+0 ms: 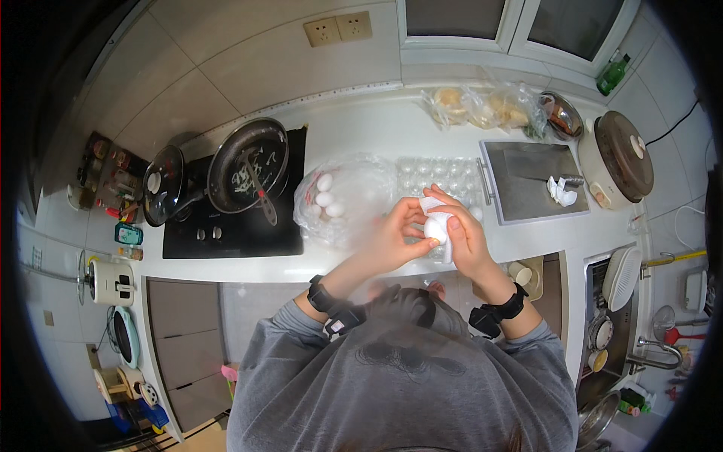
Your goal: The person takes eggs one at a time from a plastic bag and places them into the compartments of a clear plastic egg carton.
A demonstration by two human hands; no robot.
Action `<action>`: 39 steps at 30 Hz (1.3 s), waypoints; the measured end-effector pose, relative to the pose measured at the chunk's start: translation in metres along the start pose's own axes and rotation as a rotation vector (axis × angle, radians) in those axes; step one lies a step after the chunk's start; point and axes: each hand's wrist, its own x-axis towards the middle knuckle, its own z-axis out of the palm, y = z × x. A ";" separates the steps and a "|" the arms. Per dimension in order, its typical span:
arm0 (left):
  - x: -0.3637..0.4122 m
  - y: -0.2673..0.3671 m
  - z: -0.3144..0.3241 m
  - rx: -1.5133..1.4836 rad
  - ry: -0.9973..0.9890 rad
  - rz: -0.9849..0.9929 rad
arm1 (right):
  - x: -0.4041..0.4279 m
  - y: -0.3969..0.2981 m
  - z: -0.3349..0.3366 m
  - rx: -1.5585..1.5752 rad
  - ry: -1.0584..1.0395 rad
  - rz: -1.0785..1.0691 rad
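Over the counter's front part, my left hand (409,229) grips a white egg (435,229) between thumb and fingers. Against that egg, my right hand (464,234) presses a folded white paper towel (434,204). Just beyond both hands lies a clear plastic egg tray (435,169), partly covered by them. Another white egg (476,213) shows beside my right fingers. To the left, a clear plastic bag (361,175) lies spread out with several white eggs (334,209) in it. Part of the bag looks blurred.
A frying pan (248,164) holding a slotted turner (261,192) sits on the black cooktop (237,243), beside a lidded pan (164,183). Right of the tray lie a cutting board (522,198) with a cleaver (545,174) and crumpled tissue (562,192). An electric cooker (618,158) stands farther right.
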 end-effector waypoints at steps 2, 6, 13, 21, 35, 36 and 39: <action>0.000 0.002 0.003 -0.103 0.024 0.023 | -0.005 0.003 0.001 0.188 0.087 0.114; 0.004 0.007 0.005 -0.236 0.090 0.059 | -0.012 -0.002 0.008 0.002 0.187 0.123; 0.003 -0.019 0.000 -0.250 -0.008 -0.054 | 0.002 -0.004 0.006 -0.186 0.053 -0.109; 0.002 -0.014 -0.003 -0.306 -0.004 0.010 | -0.009 0.005 0.008 0.000 0.156 0.121; -0.001 -0.010 -0.008 -0.163 -0.098 -0.083 | -0.005 0.012 0.002 0.060 0.148 0.132; -0.001 -0.011 -0.008 -0.220 -0.057 -0.125 | -0.006 0.009 0.002 0.059 0.148 0.130; -0.003 -0.010 -0.002 -0.264 -0.018 -0.127 | -0.007 0.004 0.007 -0.158 0.151 -0.067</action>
